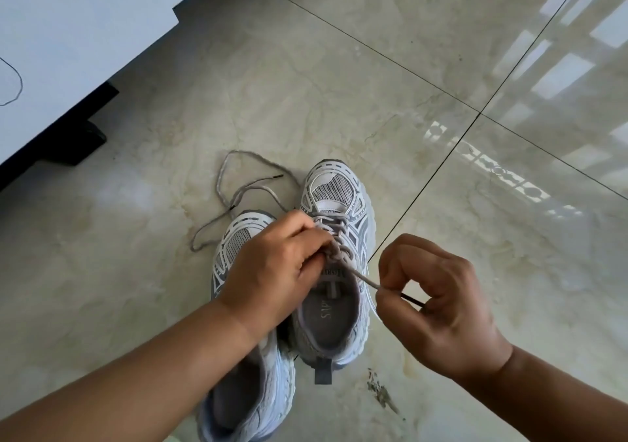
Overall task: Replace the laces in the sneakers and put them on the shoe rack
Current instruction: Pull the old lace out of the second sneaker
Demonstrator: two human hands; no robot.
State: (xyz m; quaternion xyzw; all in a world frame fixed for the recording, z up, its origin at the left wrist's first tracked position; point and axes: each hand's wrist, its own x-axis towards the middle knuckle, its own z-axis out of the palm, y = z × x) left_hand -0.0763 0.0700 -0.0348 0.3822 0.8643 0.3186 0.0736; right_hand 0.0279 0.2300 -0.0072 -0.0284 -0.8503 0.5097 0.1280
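Note:
Two white and grey sneakers stand side by side on the tiled floor. The right sneaker (334,258) carries a grey lace (365,280) through its eyelets. My left hand (277,268) pinches that lace at the top of the tongue, fingers curled over the knot area. My right hand (438,302) pinches the lace's free end near its dark tip, drawn out to the right of the shoe. The left sneaker (248,367) lies partly under my left forearm. A loose grey lace (222,183) lies looped on the floor beyond the left sneaker's toe.
A white cabinet (68,51) on dark feet fills the upper left, with a thin dark cord on its top. Glossy marble floor tiles (407,51) spread all around, with window reflections at the right. A dark smudge (380,390) marks the floor behind the right sneaker's heel.

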